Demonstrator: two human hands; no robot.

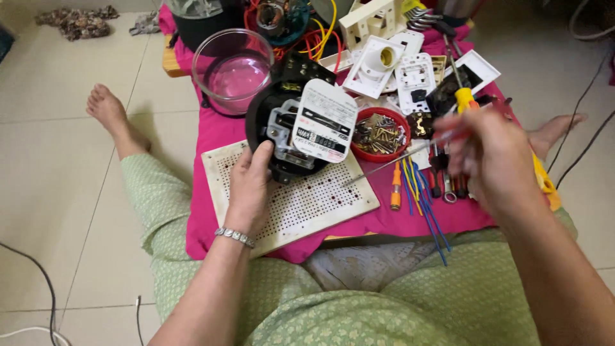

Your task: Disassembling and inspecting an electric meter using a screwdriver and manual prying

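My left hand [248,186] grips the lower left edge of a round black electric meter [282,131] with a white face plate, tilted up over a white perforated board [301,202]. My right hand [493,157] holds a screwdriver [391,163] with a red handle; its thin metal shaft points left, its tip just above the board and below the meter.
A red bowl of screws [381,134] sits right of the meter. A clear glass bowl [232,67], white switch plates [391,61], loose wires [423,205] and more screwdrivers [461,96] lie on the pink cloth [214,138]. My legs frame the low table on a tiled floor.
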